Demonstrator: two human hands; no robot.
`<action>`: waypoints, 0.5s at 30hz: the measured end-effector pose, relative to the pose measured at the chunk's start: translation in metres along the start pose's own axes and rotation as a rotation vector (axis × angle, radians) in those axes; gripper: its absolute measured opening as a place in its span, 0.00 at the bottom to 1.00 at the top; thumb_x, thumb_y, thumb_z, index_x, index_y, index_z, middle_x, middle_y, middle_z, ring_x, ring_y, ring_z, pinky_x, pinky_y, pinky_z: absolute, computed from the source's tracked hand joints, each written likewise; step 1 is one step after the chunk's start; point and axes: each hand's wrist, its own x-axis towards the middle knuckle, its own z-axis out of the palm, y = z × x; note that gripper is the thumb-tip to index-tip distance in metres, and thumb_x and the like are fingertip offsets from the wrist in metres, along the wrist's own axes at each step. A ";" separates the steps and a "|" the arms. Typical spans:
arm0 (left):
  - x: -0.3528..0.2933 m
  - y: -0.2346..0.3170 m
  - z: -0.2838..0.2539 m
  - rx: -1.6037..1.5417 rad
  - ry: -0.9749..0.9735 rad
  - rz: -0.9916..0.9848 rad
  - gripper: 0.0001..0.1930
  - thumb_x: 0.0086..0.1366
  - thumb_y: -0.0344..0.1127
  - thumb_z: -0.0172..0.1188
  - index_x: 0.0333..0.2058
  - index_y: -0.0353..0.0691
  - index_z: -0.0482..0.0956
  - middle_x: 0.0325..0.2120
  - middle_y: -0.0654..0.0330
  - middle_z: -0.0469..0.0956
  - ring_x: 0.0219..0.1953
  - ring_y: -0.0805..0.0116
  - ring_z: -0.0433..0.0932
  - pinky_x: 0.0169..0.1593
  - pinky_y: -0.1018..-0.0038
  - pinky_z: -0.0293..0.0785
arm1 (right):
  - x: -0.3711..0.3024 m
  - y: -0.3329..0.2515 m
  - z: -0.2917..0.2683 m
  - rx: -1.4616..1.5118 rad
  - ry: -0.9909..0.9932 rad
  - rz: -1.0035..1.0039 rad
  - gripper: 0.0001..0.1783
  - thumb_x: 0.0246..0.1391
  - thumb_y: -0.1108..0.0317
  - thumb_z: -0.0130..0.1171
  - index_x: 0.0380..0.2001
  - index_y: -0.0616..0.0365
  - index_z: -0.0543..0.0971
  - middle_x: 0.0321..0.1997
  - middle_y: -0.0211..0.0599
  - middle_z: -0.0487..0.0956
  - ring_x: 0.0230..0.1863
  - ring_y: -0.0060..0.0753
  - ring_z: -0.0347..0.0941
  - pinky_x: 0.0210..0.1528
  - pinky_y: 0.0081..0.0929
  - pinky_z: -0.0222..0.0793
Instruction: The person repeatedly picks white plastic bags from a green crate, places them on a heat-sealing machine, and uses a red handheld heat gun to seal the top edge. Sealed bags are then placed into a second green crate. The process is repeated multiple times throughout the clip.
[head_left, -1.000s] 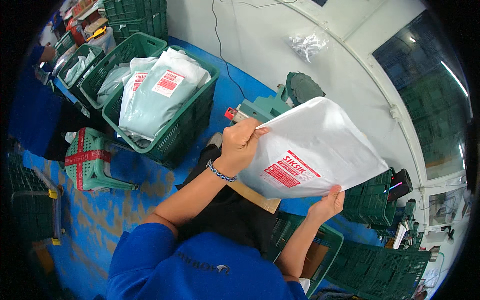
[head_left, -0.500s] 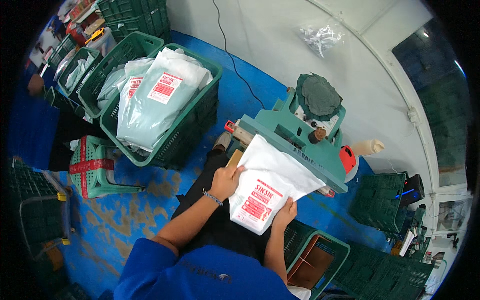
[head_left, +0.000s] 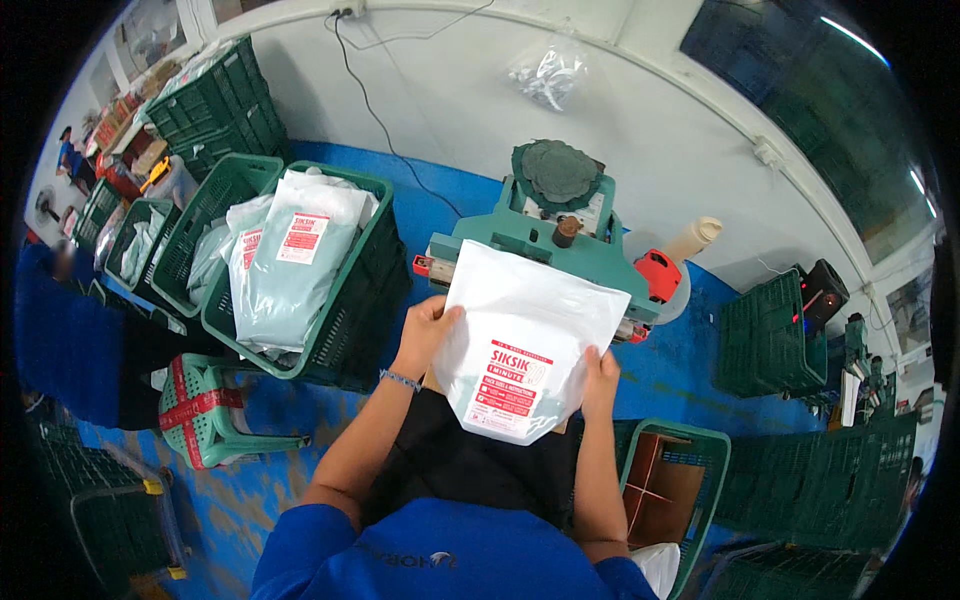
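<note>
White plastic bag (head_left: 515, 310), red-printed, is held on the near side of the green machine (head_left: 602, 256); its left edge is pinched between nearly closed fingers of the left hand (head_left: 425, 336), its right edge likewise by the right hand (head_left: 600, 380).

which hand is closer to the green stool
Left. The left hand is to the right of the green stool, holding the white bag; the right hand is farther right, across the bag.
</note>
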 end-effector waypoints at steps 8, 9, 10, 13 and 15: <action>0.027 0.012 0.008 0.132 0.199 0.068 0.13 0.61 0.38 0.63 0.28 0.32 0.81 0.20 0.70 0.75 0.22 0.84 0.69 0.24 0.81 0.62 | 0.028 -0.023 0.002 0.207 0.043 0.064 0.14 0.59 0.62 0.58 0.35 0.65 0.80 0.28 0.28 0.78 0.29 0.19 0.68 0.34 0.21 0.64; 0.028 0.005 0.006 0.154 0.216 0.018 0.13 0.60 0.38 0.64 0.27 0.32 0.81 0.19 0.70 0.74 0.21 0.84 0.69 0.24 0.80 0.62 | 0.029 -0.019 0.001 0.218 0.030 0.143 0.14 0.58 0.63 0.59 0.35 0.66 0.80 0.28 0.29 0.79 0.28 0.20 0.69 0.34 0.20 0.65; 0.026 -0.003 0.003 0.160 0.213 0.018 0.12 0.59 0.38 0.64 0.27 0.32 0.81 0.19 0.70 0.74 0.20 0.83 0.68 0.23 0.80 0.62 | 0.029 -0.014 0.000 0.258 0.045 0.220 0.13 0.57 0.64 0.60 0.33 0.66 0.81 0.28 0.30 0.79 0.28 0.20 0.69 0.34 0.21 0.64; 0.019 -0.024 -0.004 0.162 0.251 -0.150 0.11 0.56 0.36 0.66 0.23 0.33 0.80 0.18 0.68 0.75 0.19 0.81 0.69 0.23 0.79 0.62 | 0.025 0.002 0.002 0.277 0.087 0.366 0.12 0.52 0.66 0.63 0.30 0.67 0.82 0.27 0.32 0.79 0.28 0.21 0.70 0.33 0.21 0.64; 0.014 -0.032 -0.007 0.094 0.257 -0.126 0.12 0.56 0.37 0.65 0.23 0.33 0.80 0.18 0.68 0.75 0.19 0.81 0.69 0.23 0.79 0.63 | 0.019 0.008 0.004 0.145 0.134 0.416 0.12 0.50 0.66 0.64 0.28 0.67 0.82 0.27 0.33 0.80 0.27 0.21 0.70 0.32 0.22 0.64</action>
